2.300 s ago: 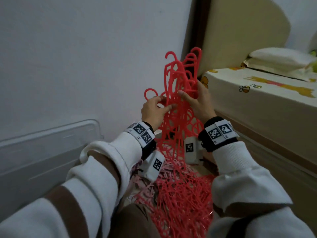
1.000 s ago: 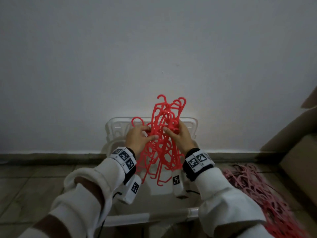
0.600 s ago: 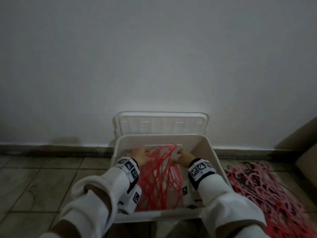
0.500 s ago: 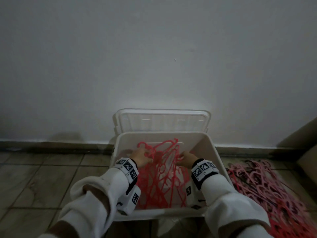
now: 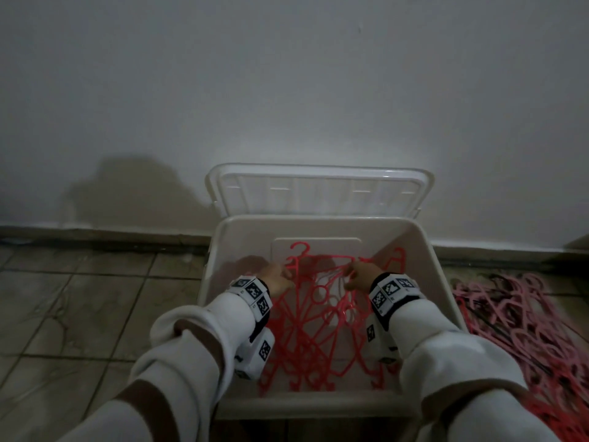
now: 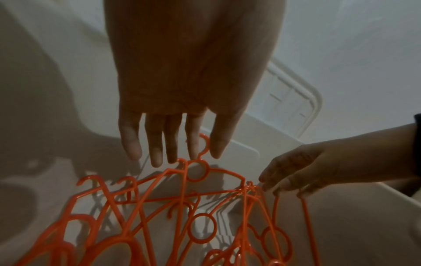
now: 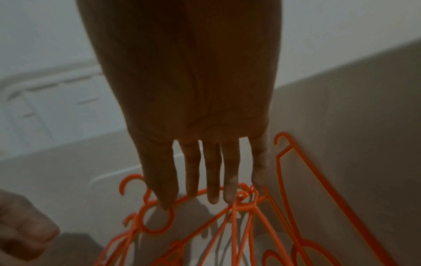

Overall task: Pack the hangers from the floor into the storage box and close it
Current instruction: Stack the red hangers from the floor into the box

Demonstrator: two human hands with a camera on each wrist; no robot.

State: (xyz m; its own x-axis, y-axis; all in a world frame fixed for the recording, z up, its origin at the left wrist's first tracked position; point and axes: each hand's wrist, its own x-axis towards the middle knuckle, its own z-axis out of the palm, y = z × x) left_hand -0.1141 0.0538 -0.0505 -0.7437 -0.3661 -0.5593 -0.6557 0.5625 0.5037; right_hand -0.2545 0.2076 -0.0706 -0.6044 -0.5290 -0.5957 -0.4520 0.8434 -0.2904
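Both hands were down inside the white storage box [image 5: 443, 282], over a tangled bunch of red plastic hangers [image 5: 312, 333] that lay on its floor with the hooks toward the far wall. The left hand [image 5: 275, 279] was spread, fingers straight and hanging just above a hook at the top of the bunch, gripping nothing. The right hand [image 5: 358, 277] also had its fingers straight, their tips touching the upper bars of the hangers rather than curling round them.

The step in hand looked like releasing and settling the bunch. To do it well, the straight fingers would best press the hangers flat and nudge the one leaning up the right wall down with the rest, so that later loads stack level. The hands should come out straight up, clear of the hooks, or a snagged finger could drag the bunch out.

A large heap of pink hangers [image 5: 522, 317] lay on the tiled floor [image 5: 79, 301] just right of the box. The lid [image 5: 318, 194] stood open against the wall.
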